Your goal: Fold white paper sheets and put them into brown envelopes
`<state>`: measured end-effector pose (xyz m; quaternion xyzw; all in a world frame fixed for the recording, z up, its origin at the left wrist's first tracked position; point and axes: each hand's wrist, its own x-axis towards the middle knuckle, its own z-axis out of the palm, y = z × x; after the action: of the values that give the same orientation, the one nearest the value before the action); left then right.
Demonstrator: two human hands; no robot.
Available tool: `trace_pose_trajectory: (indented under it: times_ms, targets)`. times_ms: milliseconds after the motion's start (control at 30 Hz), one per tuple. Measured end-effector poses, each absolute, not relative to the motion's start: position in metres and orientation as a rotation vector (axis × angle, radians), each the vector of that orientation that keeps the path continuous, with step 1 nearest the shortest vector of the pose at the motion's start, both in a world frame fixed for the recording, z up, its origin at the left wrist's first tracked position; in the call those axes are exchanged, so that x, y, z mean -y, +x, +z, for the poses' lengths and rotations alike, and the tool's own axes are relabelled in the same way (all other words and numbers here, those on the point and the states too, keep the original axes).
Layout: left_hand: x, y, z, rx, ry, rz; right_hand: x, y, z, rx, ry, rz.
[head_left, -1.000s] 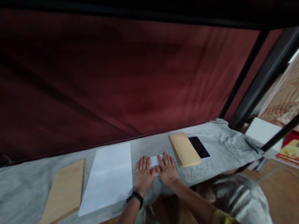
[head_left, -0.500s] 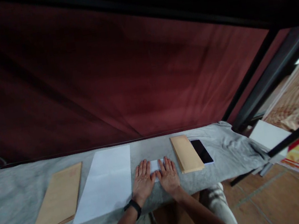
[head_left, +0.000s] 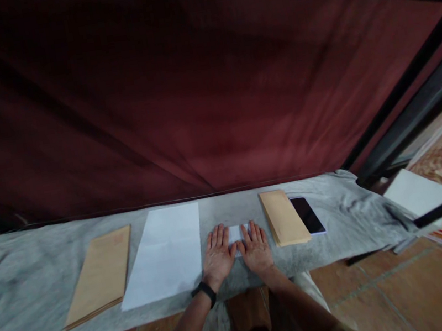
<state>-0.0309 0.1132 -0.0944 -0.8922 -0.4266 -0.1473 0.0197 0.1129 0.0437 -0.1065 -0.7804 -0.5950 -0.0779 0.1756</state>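
My left hand (head_left: 217,255) and my right hand (head_left: 255,248) lie flat side by side, fingers stretched out, pressing on a small folded white paper (head_left: 236,233) that shows only between and beyond the fingers. A black band circles my left wrist. The paper rests on a grey cloth (head_left: 22,286) that covers a low table. Left of my hands lies a large white sheet (head_left: 163,256). Right of my hands sits a stack of tan envelopes (head_left: 284,224).
Another tan envelope stack (head_left: 101,275) lies at the left of the cloth. A black phone (head_left: 307,214) lies beside the right stack. A dark red curtain (head_left: 178,105) hangs behind the table. White board (head_left: 416,192) and printed panels stand at the right.
Both hands have stayed flat on the folded paper. Only the camera view has shifted a little.
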Motion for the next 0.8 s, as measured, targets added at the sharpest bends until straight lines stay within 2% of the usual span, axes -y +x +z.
trace_pose_trajectory:
  times_ms: [800]
  targets:
    - [-0.097,-0.032,-0.097,1.526,-2.731,-0.461,-0.029,0.138,-0.113,1.672,-2.199,-0.186]
